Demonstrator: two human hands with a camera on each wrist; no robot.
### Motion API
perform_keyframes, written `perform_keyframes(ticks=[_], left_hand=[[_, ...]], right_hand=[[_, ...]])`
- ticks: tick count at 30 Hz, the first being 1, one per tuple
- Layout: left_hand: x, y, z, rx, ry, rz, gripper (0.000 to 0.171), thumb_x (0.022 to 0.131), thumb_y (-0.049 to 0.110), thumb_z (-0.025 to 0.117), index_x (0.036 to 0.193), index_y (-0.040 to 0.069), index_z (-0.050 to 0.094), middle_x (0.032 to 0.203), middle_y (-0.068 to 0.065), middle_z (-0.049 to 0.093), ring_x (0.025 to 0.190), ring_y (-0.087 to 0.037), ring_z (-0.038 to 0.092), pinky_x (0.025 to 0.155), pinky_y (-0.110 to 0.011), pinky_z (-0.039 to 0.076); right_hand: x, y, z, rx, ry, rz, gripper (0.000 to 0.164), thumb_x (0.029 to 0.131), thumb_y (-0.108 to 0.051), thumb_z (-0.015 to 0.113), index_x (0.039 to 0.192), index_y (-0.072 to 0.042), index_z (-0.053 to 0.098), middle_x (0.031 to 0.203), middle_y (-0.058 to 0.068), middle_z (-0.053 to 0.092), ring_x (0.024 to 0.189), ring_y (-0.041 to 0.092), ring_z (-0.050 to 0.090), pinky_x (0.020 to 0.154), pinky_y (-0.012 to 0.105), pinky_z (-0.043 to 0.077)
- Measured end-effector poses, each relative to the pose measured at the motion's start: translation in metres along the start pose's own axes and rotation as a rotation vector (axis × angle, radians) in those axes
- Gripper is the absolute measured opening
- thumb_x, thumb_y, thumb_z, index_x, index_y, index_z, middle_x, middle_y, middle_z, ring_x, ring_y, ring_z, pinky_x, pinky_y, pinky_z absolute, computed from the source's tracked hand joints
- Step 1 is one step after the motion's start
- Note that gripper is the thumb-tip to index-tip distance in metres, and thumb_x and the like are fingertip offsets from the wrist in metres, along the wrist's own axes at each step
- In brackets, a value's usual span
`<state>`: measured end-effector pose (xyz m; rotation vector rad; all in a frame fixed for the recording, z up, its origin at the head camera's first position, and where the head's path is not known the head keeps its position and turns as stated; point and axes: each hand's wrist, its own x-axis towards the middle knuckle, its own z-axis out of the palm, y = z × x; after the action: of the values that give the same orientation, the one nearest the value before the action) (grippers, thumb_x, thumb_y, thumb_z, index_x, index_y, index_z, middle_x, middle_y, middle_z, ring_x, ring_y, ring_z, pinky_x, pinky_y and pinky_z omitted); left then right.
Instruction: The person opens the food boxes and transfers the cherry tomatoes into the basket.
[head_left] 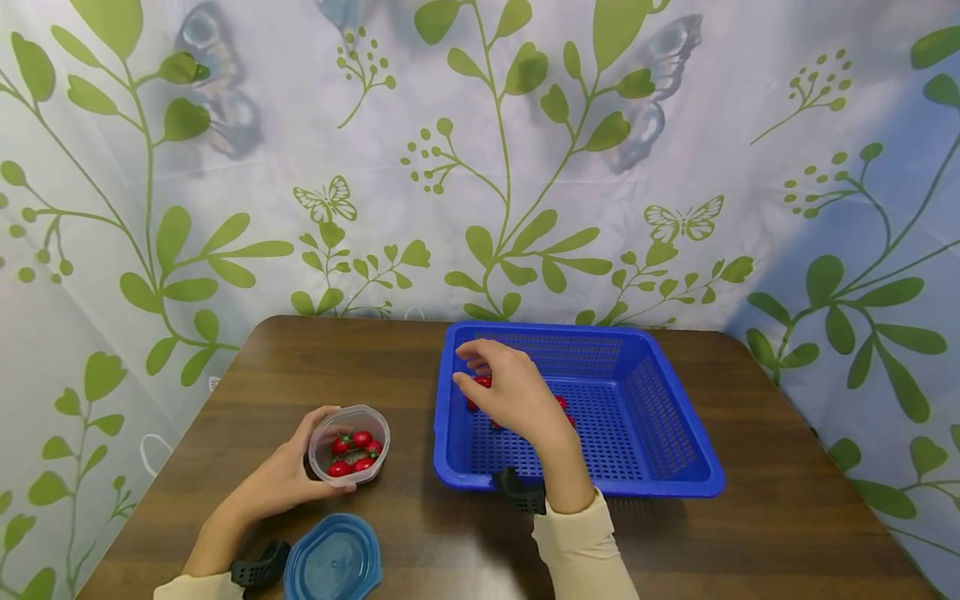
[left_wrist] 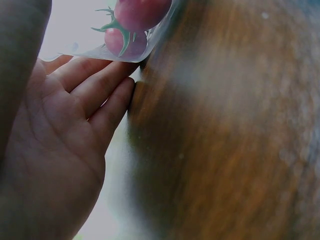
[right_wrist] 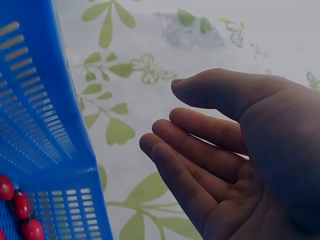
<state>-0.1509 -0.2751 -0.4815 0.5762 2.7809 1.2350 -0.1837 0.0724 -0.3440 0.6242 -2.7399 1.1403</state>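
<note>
My left hand [head_left: 273, 482] holds a clear plastic container [head_left: 381, 425] on the left of the table, thumb on the near side and fingers round the far side. Several red cherry tomatoes [head_left: 362, 438] lie inside it, some with green stems. In the left wrist view, fingers touch the container's wall below a tomato [left_wrist: 142, 12]. My right hand [head_left: 517, 400] is over the left part of a blue plastic basket [head_left: 667, 392], its fingers loosely bent with nothing between them. More cherry tomatoes [right_wrist: 21, 205] lie in the basket, partly hidden by that hand in the head view.
A blue lid [head_left: 333, 560] lies on the brown wooden table [head_left: 360, 358] just in front of the container, near the left wrist. Behind the table hangs a pale curtain [head_left: 390, 217] with green leaves and butterflies.
</note>
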Motion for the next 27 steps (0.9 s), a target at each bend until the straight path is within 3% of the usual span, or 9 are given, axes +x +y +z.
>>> perform_keyframes(ticks=[5,16,27], left_hand=[[0.001,0.001,-0.001,-0.004,-0.001,0.002,0.109,0.074,0.041,0.093,0.155,0.012,0.026,0.138,0.001,0.065,0.128,-0.029,0.061,0.104,-0.055,0.049],[0.0,-0.001,0.0,0.005,-0.002,0.001,0.109,0.074,0.042,0.093,0.155,0.013,0.025,0.138,0.001,0.065,0.128,-0.029,0.06,0.103,-0.053,0.05],[0.001,-0.004,0.0,-0.023,-0.006,0.019,0.109,0.075,0.041,0.093,0.155,0.013,0.025,0.138,0.002,0.065,0.127,-0.022,0.06,0.103,-0.04,0.05]], right_hand=[[0.002,-0.007,0.007,-0.015,-0.021,-0.03,0.034,0.095,-0.021,0.075,0.126,-0.007,0.069,0.122,0.009,0.073,0.11,0.025,0.071,0.094,0.042,0.056],[0.0,-0.02,0.02,-0.015,-0.037,-0.064,0.033,0.096,-0.021,0.074,0.126,-0.009,0.068,0.123,0.006,0.071,0.11,0.025,0.071,0.095,0.039,0.056],[-0.002,-0.035,0.04,-0.062,-0.101,-0.128,0.034,0.098,-0.025,0.072,0.129,-0.012,0.067,0.125,0.001,0.07,0.111,0.018,0.069,0.093,0.032,0.056]])
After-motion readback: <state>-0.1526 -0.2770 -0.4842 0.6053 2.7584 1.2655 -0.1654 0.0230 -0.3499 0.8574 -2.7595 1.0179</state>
